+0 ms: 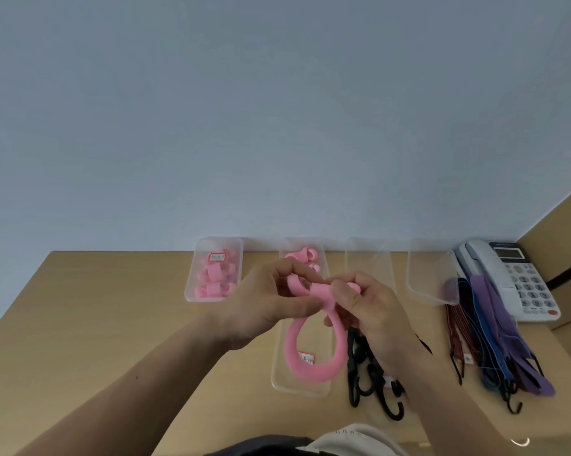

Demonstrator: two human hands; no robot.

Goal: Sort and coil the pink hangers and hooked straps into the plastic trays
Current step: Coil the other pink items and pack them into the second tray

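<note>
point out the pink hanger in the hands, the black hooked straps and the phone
pink hanger (pixel 310 373): head view, bottom curve of its loop
black hooked straps (pixel 355 360): head view, leftmost strap, above its hook
phone (pixel 521 281): head view, on the keypad

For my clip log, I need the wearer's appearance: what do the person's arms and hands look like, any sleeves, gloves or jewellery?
The left forearm and right forearm are bare to the frame edge, no sleeves. The left hand and right hand wear no gloves; no watch or ring shows. Dark and pale grey clothing shows at the bottom edge.
</note>
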